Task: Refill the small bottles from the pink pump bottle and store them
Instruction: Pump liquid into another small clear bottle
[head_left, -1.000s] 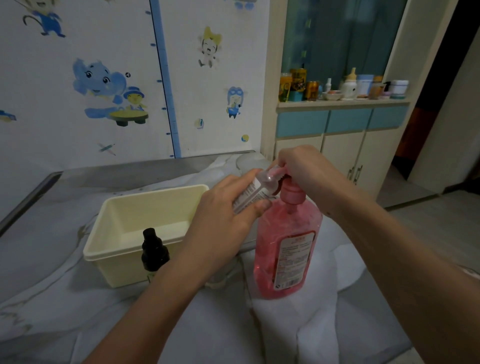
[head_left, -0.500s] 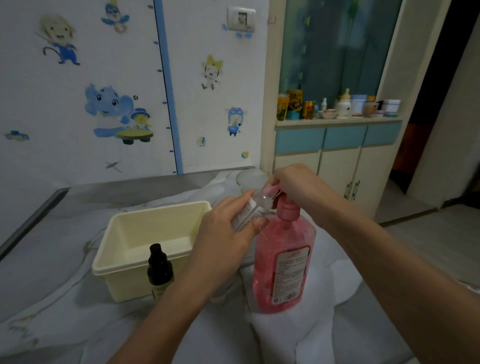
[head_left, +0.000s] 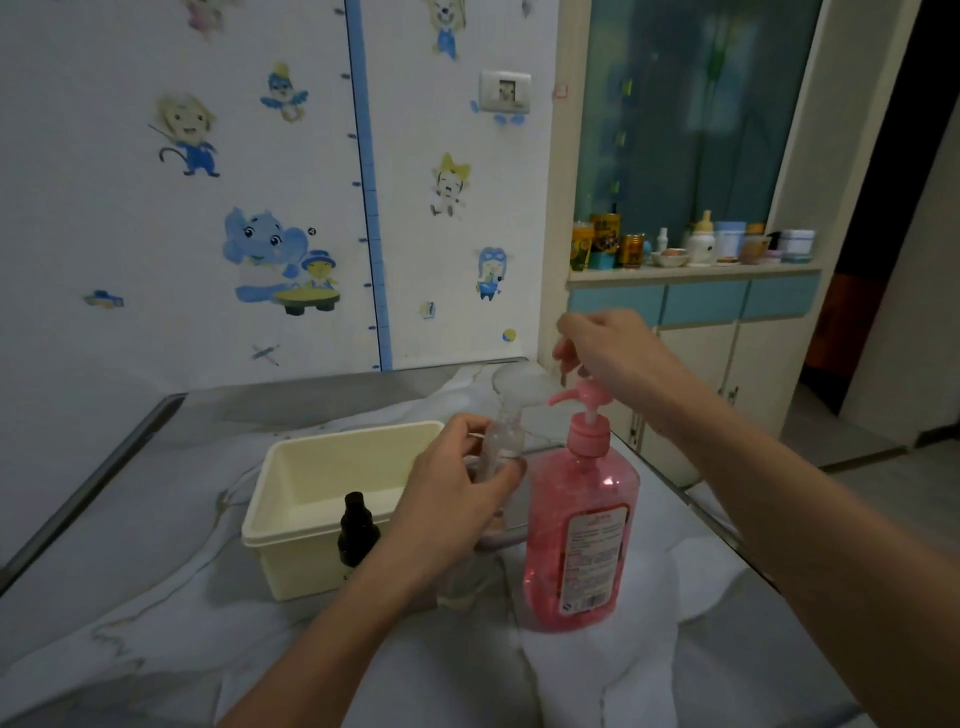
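Note:
The pink pump bottle (head_left: 576, 525) stands upright on the white-covered table, its pump head raised. My right hand (head_left: 613, 353) hovers on top of the pump head, fingers loosely curled, touching it from above. My left hand (head_left: 457, 493) grips a small clear bottle (head_left: 501, 441) upright just left of the pink bottle, its open neck below the pump's spout. A small dark bottle (head_left: 356, 530) stands against the front wall of the cream tub (head_left: 291, 566), to the left of my left hand.
A white sheet (head_left: 597, 670) covers the grey table. The table's right edge (head_left: 727, 530) runs close behind the pink bottle. A cabinet (head_left: 696, 306) with jars and containers on top stands beyond it. A wall with cartoon stickers is behind the table.
My right hand has risen and the pump head has come up with it. My left hand has lowered the small clear bottle from a tilt to upright, away from the spout.

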